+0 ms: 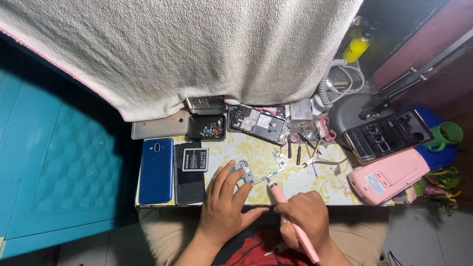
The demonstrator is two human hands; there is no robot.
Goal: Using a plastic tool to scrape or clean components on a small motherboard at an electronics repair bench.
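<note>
My left hand [225, 204] rests on the table's front edge, fingertips pressing on a small green circuit board [245, 172]. In my right hand [303, 216] is a pink pen-shaped tool [290, 219], held like a pencil, its tip touching the table just right of the board. A thin flex strip with a small part [276, 165] runs up and right from the board.
A blue phone [156, 170], a black phone with a battery [191, 172], an opened phone frame [258, 123], a tray of small parts [208, 127] and loose tools [305, 148] lie on the patterned table [300, 182]. A lit phone [387, 135] and pink device [389, 175] sit at right. A towel [197, 49] hangs over the back.
</note>
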